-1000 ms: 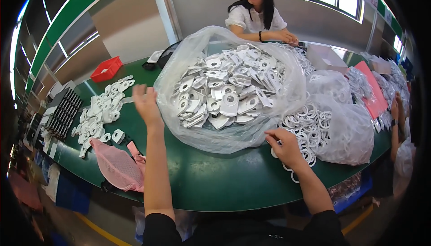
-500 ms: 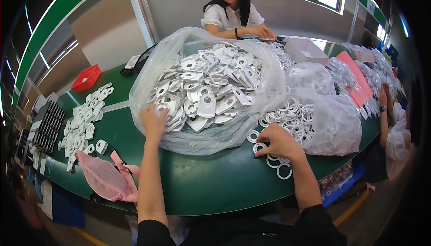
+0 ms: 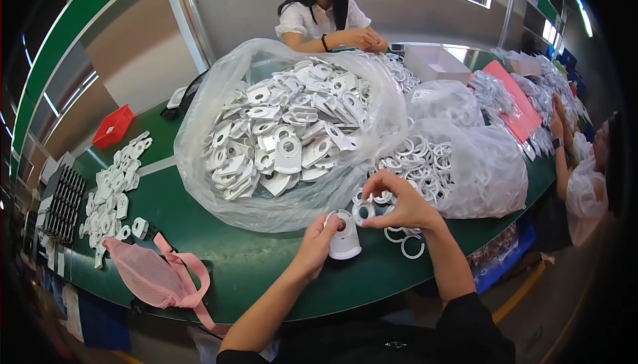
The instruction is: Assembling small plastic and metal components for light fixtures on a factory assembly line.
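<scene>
My left hand grips a white plastic part with a round hole, held over the green table near its front edge. Just to the right, my right hand pinches a white plastic ring between thumb and fingers. Ring and holed part are close together; whether they touch I cannot tell. Beyond my hands lies a large open clear plastic bag heaped with the same kind of white holed parts. Loose white rings lie beneath my right wrist, and more spill from a second plastic bag.
On the left, a pink mesh bag with straps lies near a spread of white parts. Behind these are black stacked trays and a red bin. Across the table a person works with both hands; another sits at right.
My left hand has come from the big bag to the middle with a white holed part in it. My right hand has lifted a ring and moved slightly left. The view has shifted a little.
</scene>
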Motion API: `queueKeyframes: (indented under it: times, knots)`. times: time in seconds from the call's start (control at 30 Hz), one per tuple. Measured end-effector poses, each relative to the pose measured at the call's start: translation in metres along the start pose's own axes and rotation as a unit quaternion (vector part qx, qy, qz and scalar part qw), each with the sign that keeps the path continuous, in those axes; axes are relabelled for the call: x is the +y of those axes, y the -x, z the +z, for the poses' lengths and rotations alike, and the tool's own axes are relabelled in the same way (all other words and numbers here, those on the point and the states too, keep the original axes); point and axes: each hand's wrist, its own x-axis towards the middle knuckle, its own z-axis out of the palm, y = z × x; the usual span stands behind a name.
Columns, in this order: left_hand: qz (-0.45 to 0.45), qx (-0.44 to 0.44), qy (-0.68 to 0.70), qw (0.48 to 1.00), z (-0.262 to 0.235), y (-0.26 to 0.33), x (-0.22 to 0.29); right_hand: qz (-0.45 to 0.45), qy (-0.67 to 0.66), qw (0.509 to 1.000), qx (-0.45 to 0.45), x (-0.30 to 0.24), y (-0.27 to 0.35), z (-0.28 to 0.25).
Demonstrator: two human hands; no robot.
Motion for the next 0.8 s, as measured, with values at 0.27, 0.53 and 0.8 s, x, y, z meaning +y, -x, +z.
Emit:
queueKeyframes:
  times: [0.27,0.53,0.8]
  knots:
    - [-0.017,-0.026,0.086,0.996,0.016,-0.001,-0.008,-0.072,0.031,0.997,-0.009,0.001,0.002,0.011]
    - [-0.019,0.026,0.099,0.995,-0.004,0.002,0.003,0.132,0.281,0.945,-0.106,-0.041,0.072,-0.006]
    - [-0.096,-0.090,0.322,0.938,0.007,0.011,0.025,0.175,0.325,0.923,-0.111,-0.025,0.114,-0.014]
